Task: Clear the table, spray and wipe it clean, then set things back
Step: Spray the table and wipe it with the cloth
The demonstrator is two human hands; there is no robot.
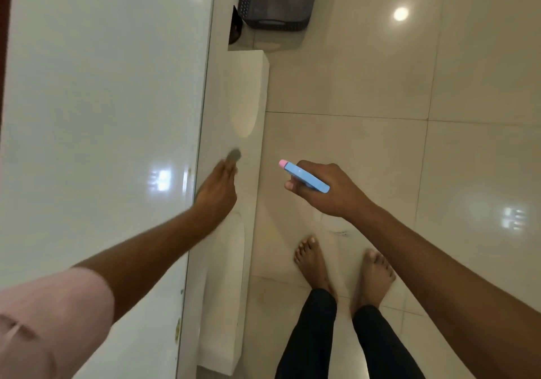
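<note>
The white glossy table (102, 100) fills the left half of the head view, its top bare. My left hand (218, 191) hangs just past the table's right edge, fingers closed on a small grey cloth (234, 154) that pokes out beyond the fingertips and is blurred. My right hand (325, 191) is over the floor to the right, gripping a blue spray bottle (304, 177) whose pink nozzle points left toward the table. Only the bottle's head shows; its body is hidden under my hand.
A white lower ledge (251, 91) runs along the table's right side. A dark grey plastic basket (275, 0) stands on the tiled floor (439, 144) at the top. My bare feet (345, 264) stand near the ledge.
</note>
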